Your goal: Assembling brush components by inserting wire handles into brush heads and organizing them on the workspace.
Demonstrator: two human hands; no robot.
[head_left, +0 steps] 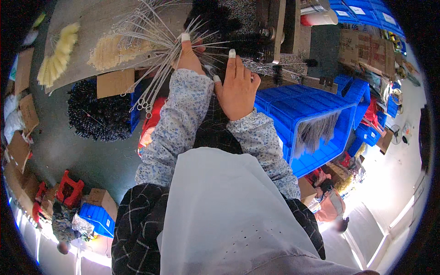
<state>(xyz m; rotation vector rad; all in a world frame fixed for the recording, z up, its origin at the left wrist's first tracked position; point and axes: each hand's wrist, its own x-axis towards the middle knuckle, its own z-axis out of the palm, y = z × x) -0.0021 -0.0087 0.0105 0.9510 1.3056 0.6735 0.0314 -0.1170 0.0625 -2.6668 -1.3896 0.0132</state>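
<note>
- The fan of thin twisted-wire brush stems with looped ends [158, 68] spreads across the upper middle of the frame, over the grey desk [87, 23]; too many to count. They look light, springy and prone to tangle, so you would best pinch a few near where they converge rather than at the loose loops.
- Your left hand [189, 56] sits in that converging point, fingers closed around a bunch of stems, with a white cot on one fingertip.
- Your right hand [237, 87] lies flat and spread just right of it, fingers extended toward the black bristle brush heads [247, 46]; two white-capped fingertips show, and I cannot tell whether it grips anything.
- Behind them stands one dark metal machine block [275, 27].
- On the desk, upper left, lie two pale yellow bristle tufts [57, 57].
- One heap of black brushes [98, 112] sits left of centre.
- Several blue plastic crates [311, 119] fill the right.
</note>
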